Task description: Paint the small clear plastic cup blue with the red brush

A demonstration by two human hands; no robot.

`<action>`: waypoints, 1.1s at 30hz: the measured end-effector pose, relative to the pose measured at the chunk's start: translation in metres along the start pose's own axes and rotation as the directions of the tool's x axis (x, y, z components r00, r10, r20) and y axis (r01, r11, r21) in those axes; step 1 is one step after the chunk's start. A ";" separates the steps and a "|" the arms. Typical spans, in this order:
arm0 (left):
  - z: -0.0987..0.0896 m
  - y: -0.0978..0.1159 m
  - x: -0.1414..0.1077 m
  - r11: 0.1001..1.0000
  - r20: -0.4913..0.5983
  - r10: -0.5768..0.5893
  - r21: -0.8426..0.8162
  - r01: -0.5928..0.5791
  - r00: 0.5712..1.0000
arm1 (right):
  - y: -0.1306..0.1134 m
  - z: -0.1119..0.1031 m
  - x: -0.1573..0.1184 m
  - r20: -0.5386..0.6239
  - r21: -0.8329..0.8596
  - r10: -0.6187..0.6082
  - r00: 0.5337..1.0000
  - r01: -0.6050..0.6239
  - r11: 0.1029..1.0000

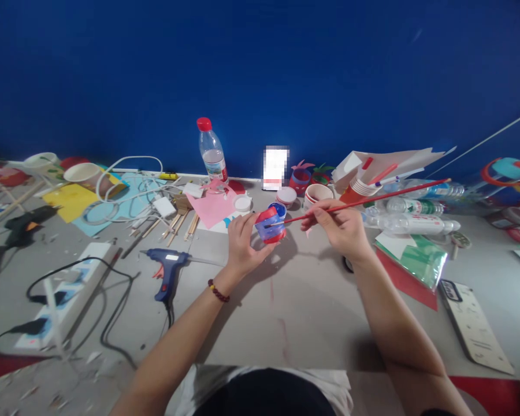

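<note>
My left hand point(245, 245) grips a small cup-like piece point(270, 226) painted blue with red at its ends, tilted on its side above the table. In my right hand point(340, 228) is a long red paintbrush point(372, 197), pinched near its lower part. Its tip touches the blue area of the painted piece. Just behind the piece stands an open pot of blue paint point(279, 210). A pink-white jar point(286, 197) and a paper cup point(319, 195) stand a little farther back. A white lid point(242, 203) lies on pink paper point(210, 202) to the left.
A blue glue gun point(169, 268) and a white power strip point(71, 292) with cables lie on the left. A bottle with a red cap point(212, 151) stands by the blue wall. Plastic bottles point(416, 223), a green packet point(420, 261) and a phone point(476, 326) are on the right.
</note>
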State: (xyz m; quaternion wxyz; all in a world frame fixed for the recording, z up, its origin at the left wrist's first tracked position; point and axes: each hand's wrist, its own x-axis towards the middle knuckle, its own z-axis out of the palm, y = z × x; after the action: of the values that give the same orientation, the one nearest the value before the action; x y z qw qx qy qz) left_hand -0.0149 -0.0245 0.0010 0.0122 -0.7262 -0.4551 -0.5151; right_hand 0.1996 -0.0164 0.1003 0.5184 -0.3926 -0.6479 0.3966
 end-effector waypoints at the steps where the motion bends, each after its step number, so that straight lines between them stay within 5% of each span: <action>1: 0.000 0.000 0.000 1.000 0.001 0.004 0.004 -0.004 1.000 | 0.001 0.000 -0.001 0.008 -0.017 -0.007 1.000 0.007 1.000; 8: 0.001 0.001 -0.001 0.999 -0.002 0.027 0.026 -0.027 1.000 | 0.002 0.006 -0.005 0.047 -0.183 -0.088 0.995 0.096 0.978; 20: 0.000 0.003 0.003 0.999 -0.050 0.034 0.040 -0.032 0.998 | 0.014 -0.015 0.006 -0.108 -0.232 -0.105 0.989 0.078 0.969; 33: 0.008 0.002 -0.001 0.997 -0.069 0.067 0.046 -0.064 0.995 | -0.012 0.005 -0.013 0.058 -0.509 -0.309 0.949 0.294 0.809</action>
State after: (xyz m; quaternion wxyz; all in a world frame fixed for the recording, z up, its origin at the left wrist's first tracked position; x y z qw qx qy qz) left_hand -0.0076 -0.0230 -0.0026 0.0611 -0.7218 -0.4417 -0.5294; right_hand 0.1955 -0.0334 0.1060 0.4607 -0.4136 -0.7764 0.1177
